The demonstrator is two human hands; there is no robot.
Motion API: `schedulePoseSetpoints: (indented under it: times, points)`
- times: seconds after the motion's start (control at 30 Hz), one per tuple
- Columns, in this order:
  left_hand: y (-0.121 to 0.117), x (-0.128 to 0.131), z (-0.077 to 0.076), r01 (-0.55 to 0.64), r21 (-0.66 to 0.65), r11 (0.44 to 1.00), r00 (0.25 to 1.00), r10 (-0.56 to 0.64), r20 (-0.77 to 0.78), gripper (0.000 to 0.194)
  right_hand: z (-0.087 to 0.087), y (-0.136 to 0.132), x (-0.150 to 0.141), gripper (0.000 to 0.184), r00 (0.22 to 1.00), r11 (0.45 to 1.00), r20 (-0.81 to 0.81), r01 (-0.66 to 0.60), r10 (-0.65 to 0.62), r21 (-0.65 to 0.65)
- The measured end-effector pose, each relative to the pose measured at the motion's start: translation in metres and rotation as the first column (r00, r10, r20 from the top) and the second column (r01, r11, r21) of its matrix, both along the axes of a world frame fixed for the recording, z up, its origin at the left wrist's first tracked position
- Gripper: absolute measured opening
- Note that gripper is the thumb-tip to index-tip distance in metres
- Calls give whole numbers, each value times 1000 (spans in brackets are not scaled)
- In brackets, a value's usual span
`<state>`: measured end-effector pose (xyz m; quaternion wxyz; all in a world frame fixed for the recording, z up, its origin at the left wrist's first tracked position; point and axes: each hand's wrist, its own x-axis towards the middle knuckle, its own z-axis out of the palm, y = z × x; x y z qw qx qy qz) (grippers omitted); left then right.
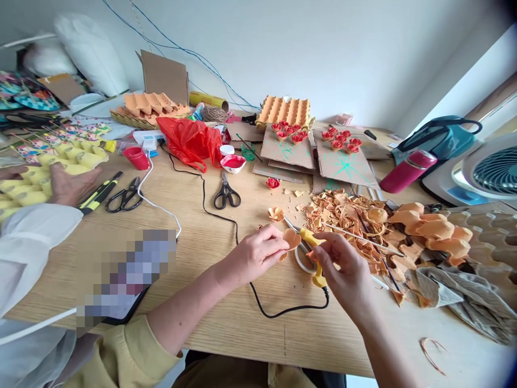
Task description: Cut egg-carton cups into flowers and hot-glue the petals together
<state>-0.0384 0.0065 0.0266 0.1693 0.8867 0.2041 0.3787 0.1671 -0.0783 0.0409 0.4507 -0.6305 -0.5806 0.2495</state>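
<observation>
My left hand pinches an orange egg-carton petal cup between thumb and fingers. Just to its right, my right hand is closed with thumb and fingertips together on a small orange scrap. Beneath and between the hands lies a yellow glue gun with a black cord, partly hidden by my right hand. White-handled scissors lie beside it, partly covered. Beyond my left hand sit an orange carton flower and a red-painted flower.
Carton scraps heap at the right, by a pink bottle and a fan. Red flowers stand on cardboard. Black scissors, red paint bowl and phone lie leftward. A co-worker's hand holds yellow egg carton.
</observation>
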Motion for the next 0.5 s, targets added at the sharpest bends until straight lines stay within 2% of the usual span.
schedulePoseSetpoints:
  times: [0.17,0.37,0.43,0.5]
  points:
    - [-6,1,-2,24,53,998,993,-17,-121,16,0,8,-14,20,996,999,93,-20,18,24]
    - [-11,3,-6,43,62,997,984,-31,-176,21,-5,23,-15,21,990,997,141,35,-26,-64]
    - [-9,2,-4,3,32,999,993,1,-116,17,-3,28,-11,19,987,997,161,41,-29,-72]
    - [-5,0,-2,-109,-21,994,993,108,-48,21,2,33,-3,16,980,996,188,74,-62,-53]
